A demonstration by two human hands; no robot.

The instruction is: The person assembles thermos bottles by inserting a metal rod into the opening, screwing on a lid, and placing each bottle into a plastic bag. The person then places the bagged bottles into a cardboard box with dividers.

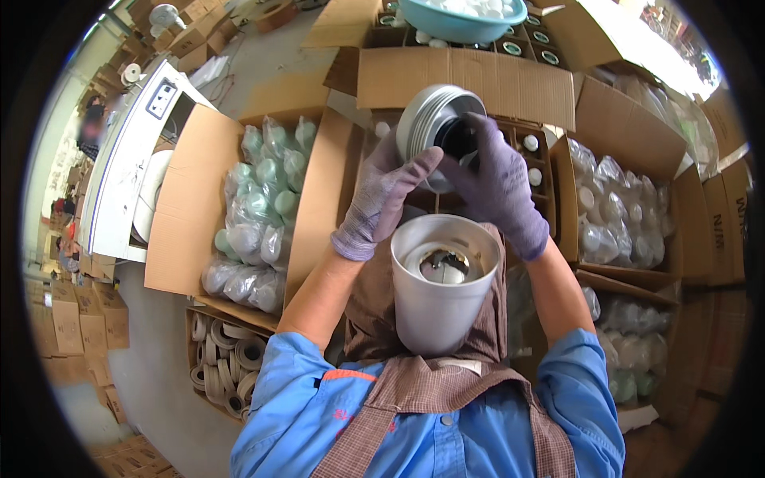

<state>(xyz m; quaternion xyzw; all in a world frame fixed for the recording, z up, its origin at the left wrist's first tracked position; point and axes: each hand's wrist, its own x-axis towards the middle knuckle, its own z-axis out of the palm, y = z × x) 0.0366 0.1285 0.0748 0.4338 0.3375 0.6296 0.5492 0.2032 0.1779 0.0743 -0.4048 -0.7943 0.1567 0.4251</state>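
My gloved left hand (381, 195) grips a light grey, ribbed round part (426, 115), its thumb along the lower rim. The part is tilted with its mouth toward my right. Inside that mouth a black round piece (457, 139) shows, and the fingers of my gloved right hand (504, 183) close around its edge. Whether the black piece is loose or fixed cannot be seen. Below my hands, a pale grey, tapered cylindrical vessel (438, 307) stands in my lap, with a shiny metallic inside at its opening.
An open carton (177, 231) of bagged pale-green and clear items stands left, above a box of beige rings (227, 358). More bagged items fill cartons (628, 151) at right. Ahead, a blue basin (466, 28) of white pieces rests on a divided carton. A white machine (131, 159) stands far left.
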